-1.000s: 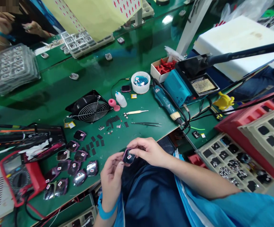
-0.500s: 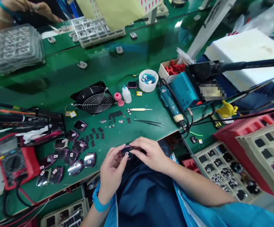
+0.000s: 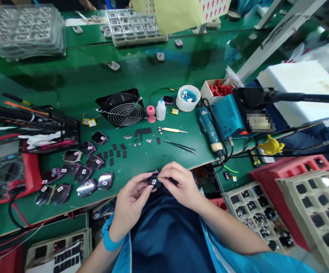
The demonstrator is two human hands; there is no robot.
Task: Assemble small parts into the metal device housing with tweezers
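My left hand [image 3: 130, 199] and my right hand [image 3: 178, 184] meet at the near edge of the green bench [image 3: 68, 87]. Between their fingertips they hold one small dark screen part [image 3: 154, 182] with a purple rim and a red-and-white sticker. My right fingers pinch at its right edge. Several more of the same shiny purple parts [image 3: 79, 170] lie in rows on the bench to the left. Small black pads [image 3: 116, 151] are scattered just beyond them.
A red multimeter [image 3: 8, 167] sits at the left, a black fan [image 3: 123, 108] and tweezers [image 3: 181, 146] ahead. A teal soldering station [image 3: 228, 115] and electric screwdriver [image 3: 208, 129] stand to the right. Trays of parts [image 3: 255, 216] and crates [image 3: 312, 197] lie lower right.
The view has tilted and shifted, so the bench sits lower and further right. My hands stay together on the part, turning it slightly; the other person's hands at top left have left the view.
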